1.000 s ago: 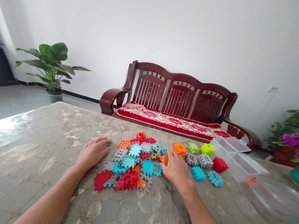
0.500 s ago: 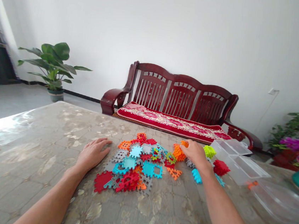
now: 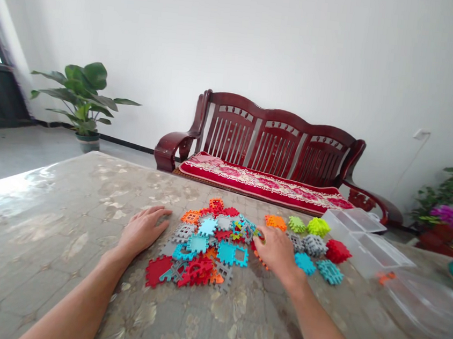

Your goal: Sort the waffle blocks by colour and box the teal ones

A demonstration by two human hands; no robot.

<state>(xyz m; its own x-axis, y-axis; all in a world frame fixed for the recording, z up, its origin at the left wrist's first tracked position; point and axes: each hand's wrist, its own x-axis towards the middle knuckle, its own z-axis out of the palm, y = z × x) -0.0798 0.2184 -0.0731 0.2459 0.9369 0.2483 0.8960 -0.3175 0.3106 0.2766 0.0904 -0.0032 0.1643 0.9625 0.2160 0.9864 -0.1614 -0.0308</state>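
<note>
A loose pile of toothed plastic building tiles in red, blue, grey and orange lies on the table, with a light blue tile (image 3: 197,243) on top. My left hand (image 3: 145,230) rests flat on the tabletop left of the pile, fingers stretched out, holding nothing. At the pile's right edge, the bent fingers of my right hand (image 3: 277,250) close on a yellow-green tile (image 3: 257,234), which they partly hide. Beyond that hand are colour-sorted stacks: orange (image 3: 275,222), lime (image 3: 319,226), grey (image 3: 315,245), red (image 3: 338,251), blue (image 3: 304,263) and teal (image 3: 329,272).
Clear plastic boxes (image 3: 379,253) stand right of the stacks, with a transparent lid (image 3: 418,303) nearer me. A patterned cover lies over the table (image 3: 57,238). Behind it is a wooden bench (image 3: 278,142). Potted plants (image 3: 90,101) flank the room.
My right hand has left the orange stack and come left and nearer, onto the yellow-green tile. The orange tile it held now lies with the orange stack. My left hand stays put.
</note>
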